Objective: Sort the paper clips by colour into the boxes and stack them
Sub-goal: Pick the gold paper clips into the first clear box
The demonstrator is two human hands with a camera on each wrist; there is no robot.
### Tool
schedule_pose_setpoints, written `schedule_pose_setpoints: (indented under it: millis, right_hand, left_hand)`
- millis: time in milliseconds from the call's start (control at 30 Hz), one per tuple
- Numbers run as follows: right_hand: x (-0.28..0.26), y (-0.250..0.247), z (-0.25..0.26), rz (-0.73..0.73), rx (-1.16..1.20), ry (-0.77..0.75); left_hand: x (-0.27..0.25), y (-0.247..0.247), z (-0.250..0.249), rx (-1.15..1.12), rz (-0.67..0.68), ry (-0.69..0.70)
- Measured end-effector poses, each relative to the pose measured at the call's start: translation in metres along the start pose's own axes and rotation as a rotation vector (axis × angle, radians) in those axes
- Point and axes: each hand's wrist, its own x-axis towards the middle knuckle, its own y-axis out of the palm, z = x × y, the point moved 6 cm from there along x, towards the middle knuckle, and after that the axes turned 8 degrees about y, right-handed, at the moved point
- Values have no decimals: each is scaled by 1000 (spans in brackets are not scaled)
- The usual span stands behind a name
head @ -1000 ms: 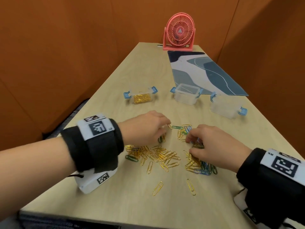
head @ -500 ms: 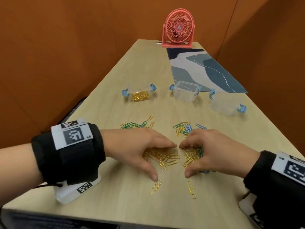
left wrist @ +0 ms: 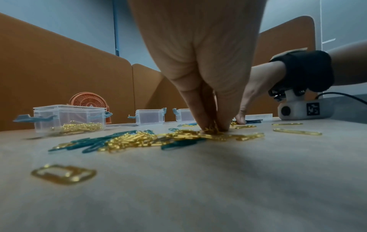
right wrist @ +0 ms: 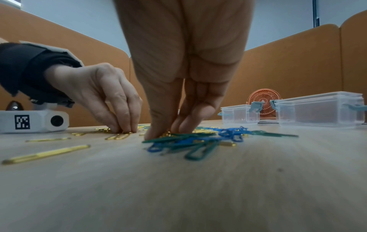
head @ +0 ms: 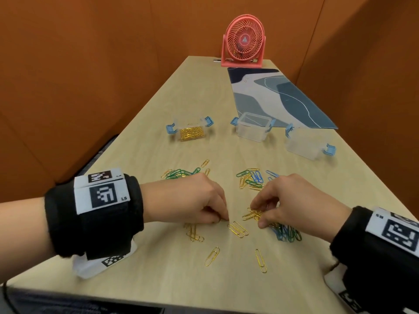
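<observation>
On the pale counter [head: 140, 264] walled by orange partitions, the left hand [head: 192, 200] and right hand [head: 292, 209] each pinch gold clips [head: 254, 215] from the mixed scatter, seemingly mid-sort, next carrying them to the gold-filled box [head: 190, 132]

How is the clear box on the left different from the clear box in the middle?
The left clear plastic box with blue latches holds a heap of gold paper clips; the middle clear plastic box with blue latches looks empty. The left box stands on the bare wooden table; the middle one stands at the edge of the blue patterned mat. Both are open, lidless and upright.
</observation>
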Motion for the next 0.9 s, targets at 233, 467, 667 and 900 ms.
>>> schedule_pose_setpoints:
  millis: [233, 467, 667, 900]
  right_hand:
    - [-3, 2, 6, -17, -73, -79]
    - [-3, -3, 7, 11, 64, -138]
    - [-3, -20, 8, 23, 525, -82]
    - [-1, -23, 38, 27, 628, -170]
  left_hand:
    - [3, -2, 10, -132, -3, -327]
    - [-7, -18, 28, -726, -193, -696]
    - [-7, 2, 15, -1398, -257, -920]
    - [11, 16, 6, -1591, -350, -891]
